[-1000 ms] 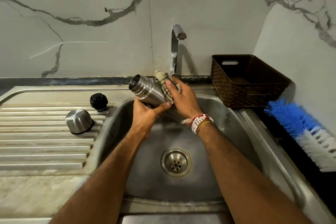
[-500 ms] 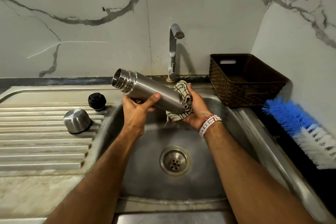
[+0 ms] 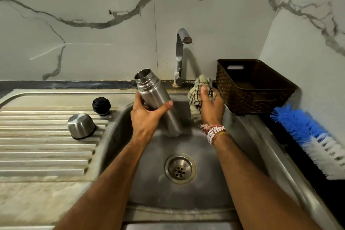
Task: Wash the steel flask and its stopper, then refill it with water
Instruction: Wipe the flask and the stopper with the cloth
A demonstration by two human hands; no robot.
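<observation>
My left hand [image 3: 147,115] grips the open steel flask [image 3: 152,91] around its middle, over the sink basin [image 3: 186,192]. The flask tilts with its threaded mouth up and to the left, its base low in the basin. My right hand [image 3: 211,108] holds a cream cloth with dark lines [image 3: 197,91], lifted clear of the flask, near the basket. The black stopper [image 3: 101,106] stands on the ribbed drainboard [image 3: 37,155] by the basin's left rim. A steel cup lid [image 3: 81,125] sits upside down just in front of it. No water runs from the tap [image 3: 182,54].
A dark brown woven basket [image 3: 261,99] stands at the sink's back right corner. A blue and white brush [image 3: 313,138] lies along the right counter. The drain [image 3: 180,169] is in the basin's middle. Marble walls close the back and right.
My right hand has pulled the cloth off the flask and moved it right toward the basket. My left hand has tipped the flask more upright, its base lower in the basin.
</observation>
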